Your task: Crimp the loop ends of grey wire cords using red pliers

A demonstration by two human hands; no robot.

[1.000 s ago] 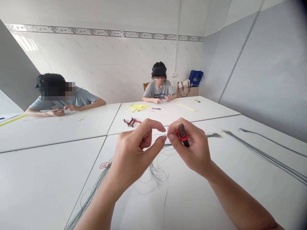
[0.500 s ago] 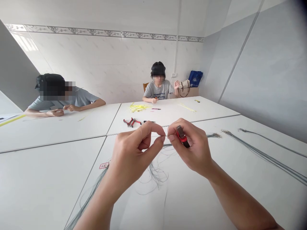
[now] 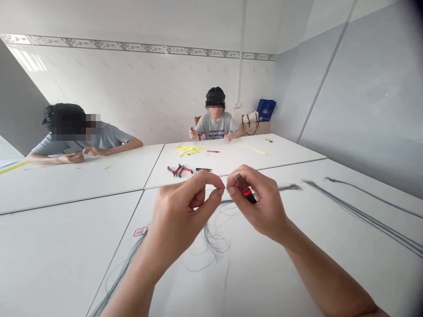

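My left hand (image 3: 188, 211) is closed, thumb and forefinger pinching what looks like a thin grey wire (image 3: 226, 273) that hangs below the fingers. Almost touching it, my right hand (image 3: 259, 202) pinches with thumb and forefinger at the same spot. Inside that right hand lies a small red and black tool with a grey metal end (image 3: 244, 187); its kind is hard to make out. Loose curling grey wires (image 3: 213, 242) lie on the table beneath my hands. By my left forearm runs a bundle of grey wires (image 3: 124, 262) with a red-edged tag (image 3: 140, 231).
Red-handled pliers (image 3: 180, 170) and a black tool (image 3: 203, 169) lie beyond my hands. More grey wire bundles (image 3: 357, 213) stretch along the right. Yellow strips (image 3: 188, 150) lie before a person (image 3: 216, 123) across the white table (image 3: 49, 246). Another person (image 3: 86, 141) leans on it at left.
My hands keep their pinch close together, and the view has shifted slightly. The person across has lowered one hand and raised the other, with a small object in it.
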